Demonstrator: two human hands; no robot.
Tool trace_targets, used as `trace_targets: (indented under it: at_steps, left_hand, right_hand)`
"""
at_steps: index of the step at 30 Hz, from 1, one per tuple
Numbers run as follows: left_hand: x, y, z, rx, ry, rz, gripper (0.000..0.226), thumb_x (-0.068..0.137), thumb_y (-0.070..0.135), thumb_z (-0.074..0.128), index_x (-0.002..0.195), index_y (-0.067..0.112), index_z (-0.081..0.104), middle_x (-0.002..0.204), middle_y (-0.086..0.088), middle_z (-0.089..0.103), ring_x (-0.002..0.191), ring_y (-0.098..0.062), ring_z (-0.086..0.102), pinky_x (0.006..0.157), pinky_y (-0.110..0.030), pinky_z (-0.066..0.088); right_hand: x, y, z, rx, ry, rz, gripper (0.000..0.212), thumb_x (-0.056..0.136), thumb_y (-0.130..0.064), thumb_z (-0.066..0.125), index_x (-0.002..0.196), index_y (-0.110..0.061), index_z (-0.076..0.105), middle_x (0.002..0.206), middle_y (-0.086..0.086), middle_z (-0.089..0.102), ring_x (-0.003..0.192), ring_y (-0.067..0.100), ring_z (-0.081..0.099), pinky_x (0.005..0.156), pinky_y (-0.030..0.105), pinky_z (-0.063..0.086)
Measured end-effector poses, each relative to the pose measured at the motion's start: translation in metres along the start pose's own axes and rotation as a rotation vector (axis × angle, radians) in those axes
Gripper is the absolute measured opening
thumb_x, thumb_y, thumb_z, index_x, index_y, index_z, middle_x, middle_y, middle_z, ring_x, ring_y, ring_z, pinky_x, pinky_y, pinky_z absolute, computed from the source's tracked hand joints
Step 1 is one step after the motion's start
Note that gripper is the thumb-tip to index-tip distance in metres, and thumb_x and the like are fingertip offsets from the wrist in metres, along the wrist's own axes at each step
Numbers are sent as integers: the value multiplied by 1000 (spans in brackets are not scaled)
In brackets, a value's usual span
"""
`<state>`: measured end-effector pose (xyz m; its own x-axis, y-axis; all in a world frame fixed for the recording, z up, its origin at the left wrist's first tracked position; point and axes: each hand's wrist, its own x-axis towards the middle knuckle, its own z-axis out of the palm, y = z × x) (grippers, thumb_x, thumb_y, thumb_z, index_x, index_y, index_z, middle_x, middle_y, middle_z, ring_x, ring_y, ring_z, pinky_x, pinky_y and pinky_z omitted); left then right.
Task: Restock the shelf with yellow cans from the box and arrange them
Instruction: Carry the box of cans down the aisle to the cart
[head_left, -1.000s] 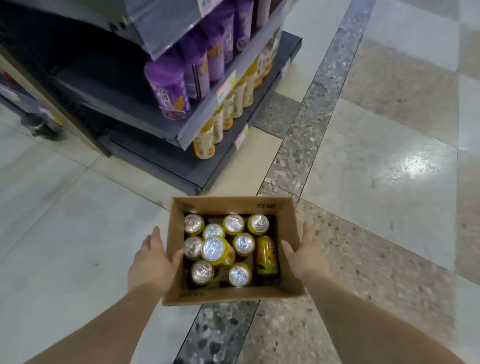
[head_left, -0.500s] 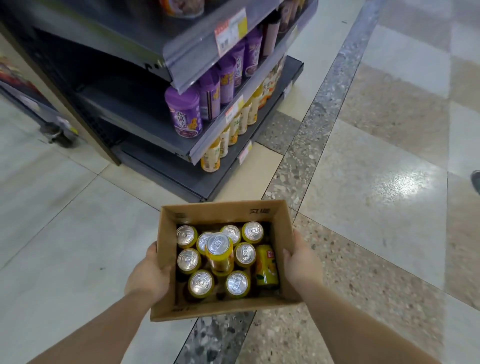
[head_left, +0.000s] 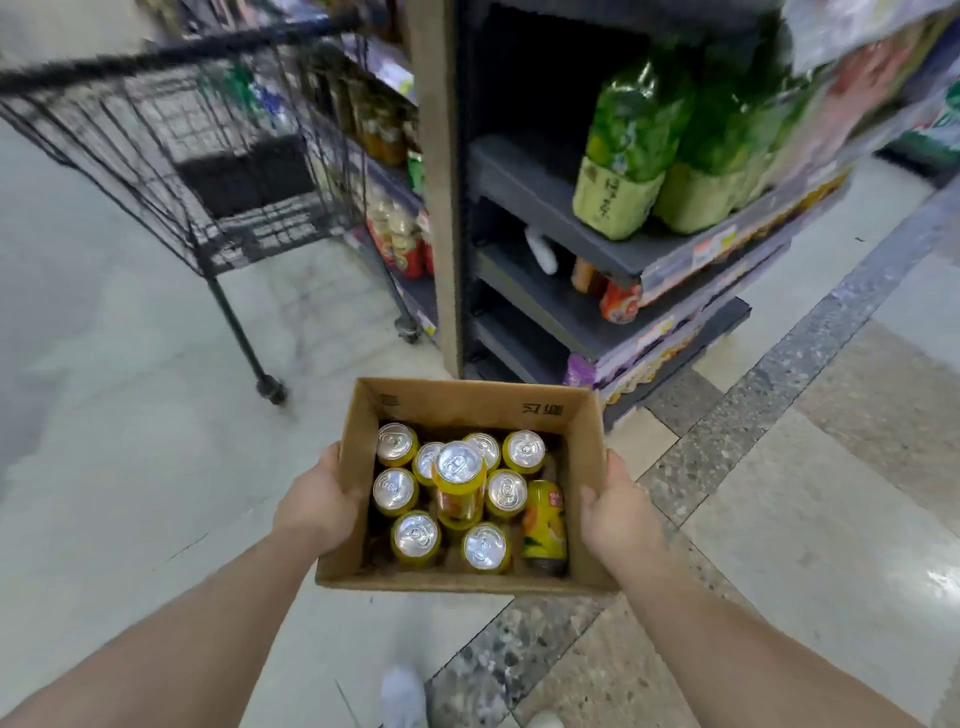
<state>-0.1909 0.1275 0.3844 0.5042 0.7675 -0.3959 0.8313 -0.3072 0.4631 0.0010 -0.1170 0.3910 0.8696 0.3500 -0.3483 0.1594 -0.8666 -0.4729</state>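
The floor (head_left: 130, 467) fills most of the view, pale tiles crossed by speckled grey bands on the right. Ahead stands the shelf (head_left: 545, 192), a dark unit with several tiers and a tan upright post at its near-left corner; price tags run along the tier edges. On an upper tier sit large green bottles (head_left: 623, 150) in pale wrapped packs, and a lower tier shows an orange-labelled can (head_left: 621, 303) near its front edge, with blurred purple and yellow goods on the tiers below. To the left of the shelf is a black wire cart (head_left: 197, 145), its wheel (head_left: 271, 388) on the floor just ahead-left of the box, standing in the way on that side. Behind the cart, more blurred jars and bottles line a second shelf face. The box (head_left: 467, 402), open-topped brown cardboard, is held in the air in front of the shelf's near corner, between the two forearms. The left hand (head_left: 317, 506) grips the box's left wall, thumb over the rim and fingers hidden underneath; the right hand (head_left: 618, 514) grips the right wall the same way. Inside the box are the cans (head_left: 395, 488), yellow with silver tops, mostly upright; one can (head_left: 460, 483) sits higher than the rest in the middle, and another (head_left: 544, 525) lies on its side along the right wall. White shoe tips (head_left: 402, 696) show at the bottom edge.
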Motion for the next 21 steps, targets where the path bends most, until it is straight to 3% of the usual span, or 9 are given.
trace_targets:
  at_steps: [7,11,15,21]
  left_hand:
    - [-65,-86,-185,-136,178,-139,50,82,22,56,130,23,44,106,-4,65,95,-28,60,77,-33,46]
    - [-89,-164,-273,-186,247,-172,62,63,31,51,125,21,48,107,-4,64,97,-28,60,78,-34,47]
    - [-103,-242,-361,-157,282,-220,51,55,36,47,105,26,47,99,0,60,98,-30,60,78,-33,46]
    - [-77,-346,-468,-39,335,-298,29,80,17,62,108,15,58,116,-13,66,106,-31,61,74,-31,40]
  right_hand:
    - [-71,-196,-8,-113,-25,-248,31,94,-26,45,125,-24,42,118,10,63,107,35,60,80,39,44]
    - [-118,-305,27,-135,-48,-355,32,91,-28,51,122,-29,44,118,6,63,106,34,61,83,40,48]
    - [-168,-410,75,-143,-96,-398,34,90,-25,51,123,-30,47,119,6,64,109,32,61,88,38,50]
    - [-206,-541,143,-104,-184,-457,29,92,-19,53,120,-26,52,117,3,64,108,27,61,85,34,48]
